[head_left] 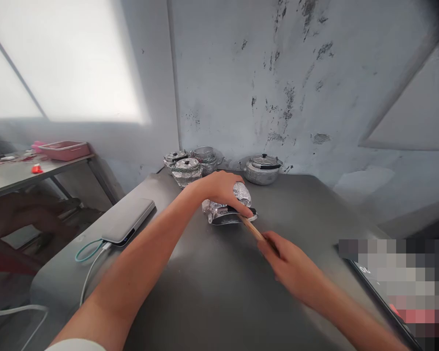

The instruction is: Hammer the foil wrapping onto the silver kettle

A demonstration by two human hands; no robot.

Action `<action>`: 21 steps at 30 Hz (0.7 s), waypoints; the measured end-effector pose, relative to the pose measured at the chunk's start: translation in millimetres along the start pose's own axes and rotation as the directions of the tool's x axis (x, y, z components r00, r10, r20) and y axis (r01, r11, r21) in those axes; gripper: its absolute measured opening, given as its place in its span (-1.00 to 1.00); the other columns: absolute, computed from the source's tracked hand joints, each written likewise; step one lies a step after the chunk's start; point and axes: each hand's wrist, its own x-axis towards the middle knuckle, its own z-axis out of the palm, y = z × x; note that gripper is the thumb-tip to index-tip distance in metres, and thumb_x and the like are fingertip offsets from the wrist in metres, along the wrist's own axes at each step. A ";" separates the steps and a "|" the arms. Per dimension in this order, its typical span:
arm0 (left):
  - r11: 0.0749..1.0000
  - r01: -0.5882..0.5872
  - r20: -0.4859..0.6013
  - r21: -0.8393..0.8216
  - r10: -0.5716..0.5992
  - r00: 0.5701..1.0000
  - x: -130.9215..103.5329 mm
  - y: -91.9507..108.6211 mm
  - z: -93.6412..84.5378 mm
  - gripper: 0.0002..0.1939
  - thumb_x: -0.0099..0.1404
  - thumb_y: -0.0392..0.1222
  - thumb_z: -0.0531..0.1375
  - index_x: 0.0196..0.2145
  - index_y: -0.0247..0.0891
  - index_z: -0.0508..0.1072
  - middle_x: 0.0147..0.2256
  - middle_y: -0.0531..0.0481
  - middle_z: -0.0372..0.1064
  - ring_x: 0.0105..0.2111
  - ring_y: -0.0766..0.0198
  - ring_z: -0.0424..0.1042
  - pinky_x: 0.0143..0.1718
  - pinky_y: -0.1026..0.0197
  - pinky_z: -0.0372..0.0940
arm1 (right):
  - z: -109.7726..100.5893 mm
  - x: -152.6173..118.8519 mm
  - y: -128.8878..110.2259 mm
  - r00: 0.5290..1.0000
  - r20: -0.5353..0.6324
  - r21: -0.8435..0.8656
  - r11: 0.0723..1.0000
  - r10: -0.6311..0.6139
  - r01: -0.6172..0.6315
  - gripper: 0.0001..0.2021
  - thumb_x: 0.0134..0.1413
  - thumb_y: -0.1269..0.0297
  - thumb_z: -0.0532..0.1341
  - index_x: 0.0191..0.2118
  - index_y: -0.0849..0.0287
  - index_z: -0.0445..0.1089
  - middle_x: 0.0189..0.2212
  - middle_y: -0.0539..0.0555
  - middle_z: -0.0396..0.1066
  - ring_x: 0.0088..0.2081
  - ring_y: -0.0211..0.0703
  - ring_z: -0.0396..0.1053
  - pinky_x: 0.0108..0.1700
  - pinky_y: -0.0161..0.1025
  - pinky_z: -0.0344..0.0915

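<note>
My left hand [225, 187] is closed over a small silver metal pot [243, 194] with a crinkled, shiny surface. The pot is tipped so its rim faces me, and a black handle [235, 209] crosses it under my thumb. In my right hand [289, 263] is a wooden stick [254, 230], gripped with the fingers wrapped round it. Its far end reaches the pot's rim near my left thumb; the tip cannot be made out.
Several small silver pots [188, 166] stand at the back left of the grey table [205, 292]. A lidded pot [263, 171] sits by the wall. A power bank [128, 222] with cables lies left. A pink basket [66, 150] rests on another table. A dark-edged device [378, 297] is at right.
</note>
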 end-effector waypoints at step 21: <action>1.000 0.001 -0.003 -0.004 -0.001 1.000 -1.7 4.6 -2.0 0.14 -0.23 0.60 0.22 0.23 -0.04 0.25 0.14 -0.05 0.35 0.07 -0.11 0.34 -0.10 0.10 0.31 | 7.8 3.7 14.9 0.988 -0.075 -0.350 0.931 -0.136 0.102 -0.71 0.34 0.07 -0.11 -0.34 0.04 0.22 -0.48 0.01 0.40 -0.48 -0.12 0.29 -0.39 -0.23 0.04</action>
